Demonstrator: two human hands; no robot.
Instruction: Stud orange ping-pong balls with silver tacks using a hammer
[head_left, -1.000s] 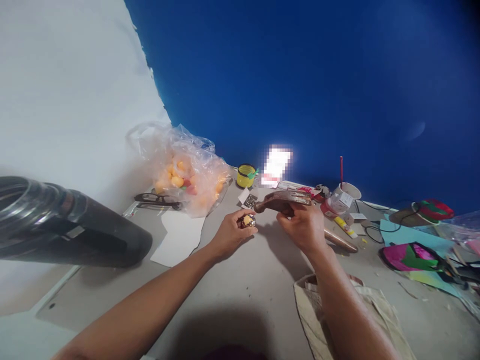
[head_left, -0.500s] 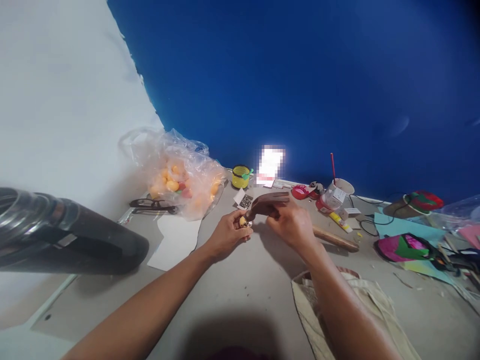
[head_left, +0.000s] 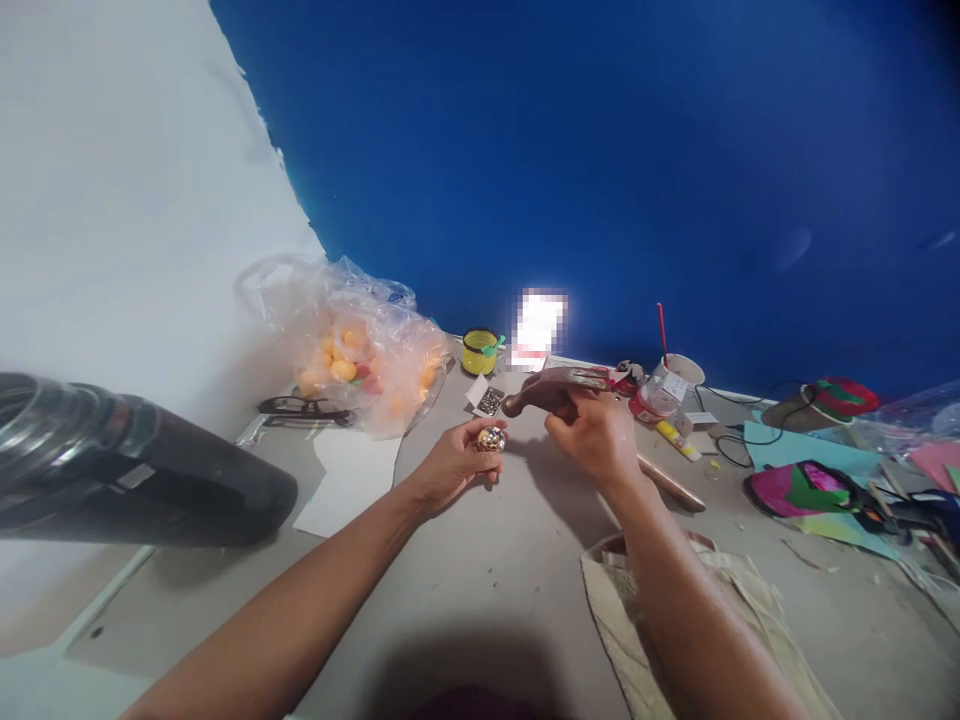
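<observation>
My left hand [head_left: 459, 462] pinches a small yellowish ball [head_left: 491, 440] whose upper side is covered with shiny silver pieces, perhaps tacks. My right hand [head_left: 596, 432] is closed around a claw hammer [head_left: 540, 390], gripped close to its head. The hammer's striking face points left, a little above and to the right of the ball, apart from it. Its wooden handle [head_left: 675, 485] shows below my right wrist. Just behind the ball stands a small white box [head_left: 478, 393] of tiny silver metal pieces [head_left: 491, 402].
A clear plastic bag of orange balls [head_left: 352, 360], folded glasses [head_left: 306, 406] and white paper [head_left: 352, 480] lie left of my hands. A large dark bottle [head_left: 150, 465] is at far left. Cups [head_left: 682, 372], a glue tube [head_left: 678, 440], coloured paper [head_left: 810, 450] and a cloth bag [head_left: 742, 600] are at right.
The hammer has lifted off the ball and swung slightly up, its head tilting differently. The ball's silver-covered top now shows more, still held in my left hand.
</observation>
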